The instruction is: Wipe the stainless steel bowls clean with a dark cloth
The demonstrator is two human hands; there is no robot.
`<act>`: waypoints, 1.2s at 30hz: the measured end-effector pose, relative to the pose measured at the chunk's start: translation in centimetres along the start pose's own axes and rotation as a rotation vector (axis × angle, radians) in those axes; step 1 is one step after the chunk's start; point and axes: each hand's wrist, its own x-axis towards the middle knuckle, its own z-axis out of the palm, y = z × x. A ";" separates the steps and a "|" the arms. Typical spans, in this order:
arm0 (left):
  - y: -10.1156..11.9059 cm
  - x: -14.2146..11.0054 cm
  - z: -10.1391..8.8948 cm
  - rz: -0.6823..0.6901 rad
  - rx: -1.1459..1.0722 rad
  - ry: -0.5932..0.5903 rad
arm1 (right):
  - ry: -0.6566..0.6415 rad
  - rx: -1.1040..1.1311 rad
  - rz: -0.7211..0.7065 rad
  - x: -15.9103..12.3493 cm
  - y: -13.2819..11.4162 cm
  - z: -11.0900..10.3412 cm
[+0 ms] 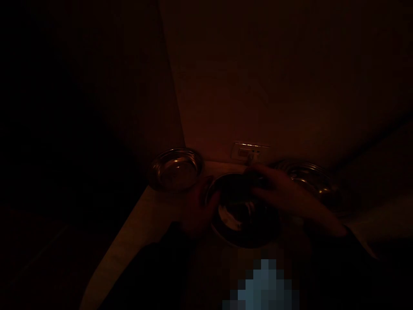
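Note:
The scene is very dark. A round, shiny metal bowl (pixel 230 217) is in front of me, tilted so that its inside catches a little light. My left hand (pixel 200 209) grips its left rim, the thumb over the edge. At the bowl's far right side is my right hand (pixel 280 185), thumb and fingers closed around something dark at or inside the rim. Whether that is part of the bowl or a separate thing, I cannot make out.
A second metal bowl (pixel 176 170) stands at the table's far left corner. More metal bowls or dishes (pixel 312 178) are at the right. Behind is a wall with a socket plate (pixel 240 150). The pale wooden table (pixel 129 232) has its edge on the left. A pixelated patch covers the bottom.

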 end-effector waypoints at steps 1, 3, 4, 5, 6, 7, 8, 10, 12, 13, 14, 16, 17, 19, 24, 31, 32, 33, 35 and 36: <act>0.0 0.1 0.1 -0.051 0.024 0.018 | 0.004 -0.061 0.008 0.0 -0.1 -0.1; -0.1 0.2 0.2 -0.130 0.047 0.028 | -0.003 -0.169 0.003 -0.1 -0.5 -0.2; -0.1 0.2 0.3 -0.157 0.042 0.028 | -0.014 -0.217 -0.009 -0.1 -0.7 -0.2; -0.2 0.3 0.4 -0.180 0.025 0.024 | -0.031 -0.259 -0.023 -0.1 -0.9 0.0; -0.3 0.3 0.4 -0.199 -0.004 0.020 | -0.054 -0.298 -0.035 -0.1 -1.2 0.3; -0.3 0.3 0.5 -0.213 -0.039 0.009 | -0.078 -0.332 -0.045 -0.1 -1.4 0.7; -0.4 0.3 0.5 -0.226 -0.077 -0.008 | -0.105 -0.362 -0.046 -0.1 -1.5 1.2; -0.4 0.4 0.6 -0.249 -0.131 -0.055 | -0.170 -0.396 -0.046 0.0 -1.7 2.2; -0.4 0.4 0.6 -0.266 -0.151 -0.066 | -0.250 -0.399 -0.045 0.0 -1.7 3.1; -0.4 0.4 0.6 -0.274 -0.150 -0.062 | -0.290 -0.391 -0.043 0.0 -1.6 3.5; -0.5 0.4 0.6 -0.276 -0.146 -0.051 | -0.318 -0.380 -0.042 0.0 -1.6 3.8; -0.6 0.3 0.6 -0.254 -0.145 -0.037 | -0.338 -0.361 -0.039 0.0 -1.3 4.1; -0.7 0.3 0.6 -0.237 -0.146 -0.041 | -0.334 -0.355 -0.041 0.0 -1.1 4.2; -0.9 0.4 0.7 -0.222 -0.156 -0.049 | -0.304 -0.349 -0.037 -0.1 -0.8 4.2; -1.0 0.4 0.7 -0.237 -0.223 -0.055 | -0.289 -0.330 -0.017 0.0 -0.3 4.3; -0.9 0.4 0.8 -0.264 -0.202 -0.032 | -0.305 -0.284 -0.014 0.1 -0.1 4.7; -1.0 0.4 0.9 -0.261 -0.212 -0.042 | -0.305 -0.282 -0.016 0.1 -0.1 4.8; -1.1 0.4 0.9 -0.261 -0.218 -0.050 | -0.303 -0.279 -0.017 0.1 0.0 4.8; -1.2 0.4 0.9 -0.277 -0.216 -0.048 | -0.295 -0.274 -0.024 0.1 0.1 5.0; -1.2 0.4 0.9 -0.287 -0.213 -0.042 | -0.292 -0.272 -0.027 0.1 0.3 5.1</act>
